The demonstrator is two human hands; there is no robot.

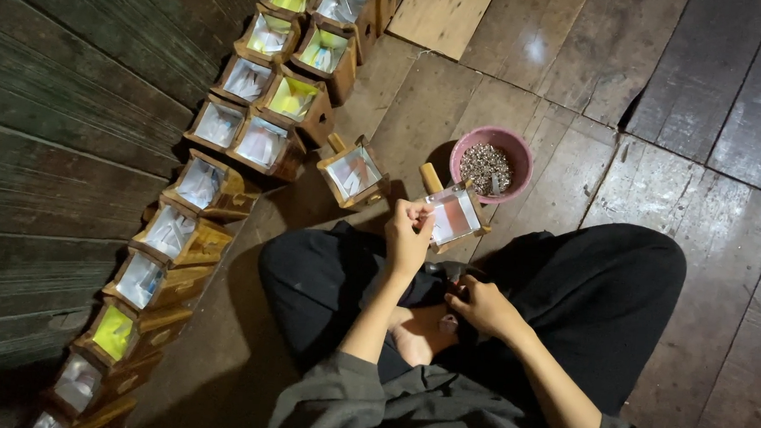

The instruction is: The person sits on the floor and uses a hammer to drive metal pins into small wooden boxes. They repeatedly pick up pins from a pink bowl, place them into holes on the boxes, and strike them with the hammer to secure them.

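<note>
I sit cross-legged on a wooden floor in dark trousers. My left hand [408, 235] is raised and grips the edge of a small wooden box [455, 214] with a pale pinkish panel, held just above my knees. My right hand [482, 304] rests low over my lap beside my bare foot, fingers curled around something small and dark that I cannot make out. A pink bowl [492, 163] full of small silvery pieces stands on the floor just beyond the held box.
Another small wooden box [353, 172] lies on the floor left of the bowl. A long row of similar boxes [182, 230] with white or yellow-green panels runs along the dark plank wall [46, 136] at left. A pale board [441, 13] lies at the top.
</note>
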